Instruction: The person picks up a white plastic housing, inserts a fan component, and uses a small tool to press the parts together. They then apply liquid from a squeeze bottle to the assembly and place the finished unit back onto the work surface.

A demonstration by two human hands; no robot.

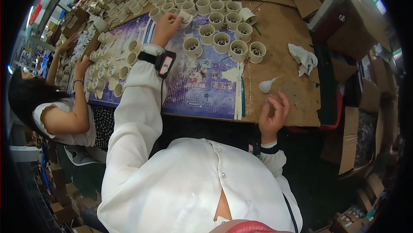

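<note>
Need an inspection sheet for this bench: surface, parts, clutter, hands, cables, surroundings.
Surface: purple printed sheet and brown cardboard, both marked.
Parts: many off-white cups; front-centre ones contain small pieces, too small to identify.
Clutter: crumpled white cloth and white bulb with thin nozzle, at right.
Hands: left hand grips a tilted cup; right hand empty, loosely curled near the bulb.
Cables: black cord runs from left wrist device along the sleeve.
Surroundings: co-worker at left; cardboard boxes at right.
</note>
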